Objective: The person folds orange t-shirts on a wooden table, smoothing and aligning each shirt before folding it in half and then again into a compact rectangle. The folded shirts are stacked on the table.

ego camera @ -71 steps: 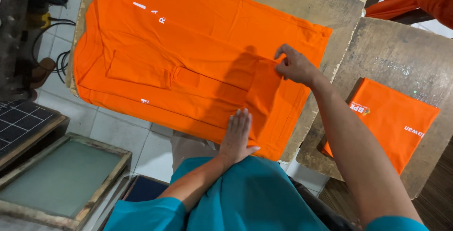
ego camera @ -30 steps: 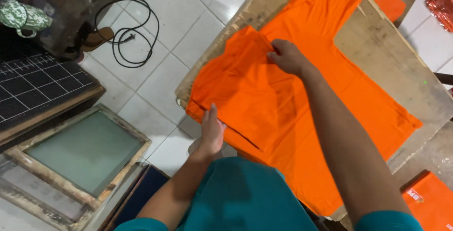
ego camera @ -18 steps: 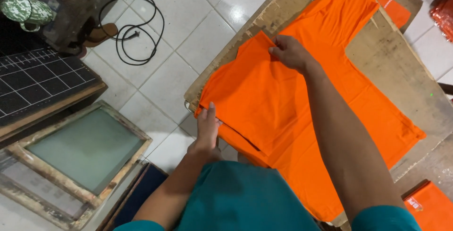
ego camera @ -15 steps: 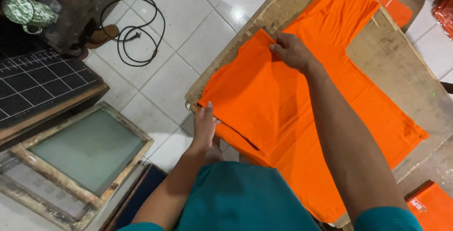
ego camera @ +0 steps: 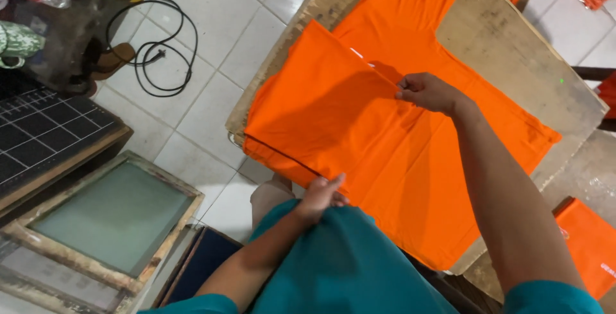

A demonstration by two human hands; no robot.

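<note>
Over the table (ego camera: pixel 513 51), your right hand (ego camera: pixel 428 91) outstretched at one o'clock, pinching the orange shirt's (ego camera: pixel 385 160) folded edge, left hand (ego camera: pixel 323 195) bent close, grip clenched on its near hem.

Setting: small screen-printing/garment workshop. Evidence: wooden-framed printing screens (ego camera: pixel 109 221) leaning at lower left of frame; gridded cutting mat (ego camera: pixel 38 134) at left; worn wooden board (ego camera: pixel 513 51) as work surface at centre; orange shirts (ego camera: pixel 590 250) stacked at lower right; black cable (ego camera: pixel 160 57) on white tiled floor (ego camera: pixel 256 25), upper left.
</note>
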